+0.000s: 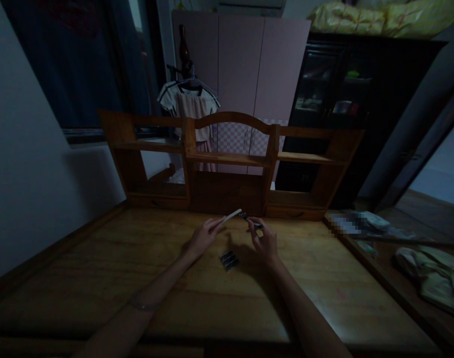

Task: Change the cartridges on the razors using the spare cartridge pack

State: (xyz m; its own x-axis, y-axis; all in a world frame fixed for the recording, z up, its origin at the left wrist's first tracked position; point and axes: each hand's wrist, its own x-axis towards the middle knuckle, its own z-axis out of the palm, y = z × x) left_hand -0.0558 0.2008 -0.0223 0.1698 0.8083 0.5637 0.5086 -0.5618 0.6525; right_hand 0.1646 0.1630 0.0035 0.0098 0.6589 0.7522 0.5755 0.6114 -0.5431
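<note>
My left hand (204, 237) is closed on a slim white stick-like object (231, 215) that points up and to the right. My right hand (264, 242) pinches a small dark object (250, 221) just to the right of the white one's tip; the two nearly meet above the wooden desk (100, 278). A small dark pack of what look like batteries (229, 259) lies on the desk between my wrists. The room is dim, so the small objects are hard to make out.
A wooden shelf unit (227, 159) stands at the desk's back edge. Clothes on a hanger (191, 107), a pink wardrobe (249, 69) and a dark glass cabinet (331, 99) are behind it. Papers (361, 223) and a yellowish cloth (431, 276) lie at the right.
</note>
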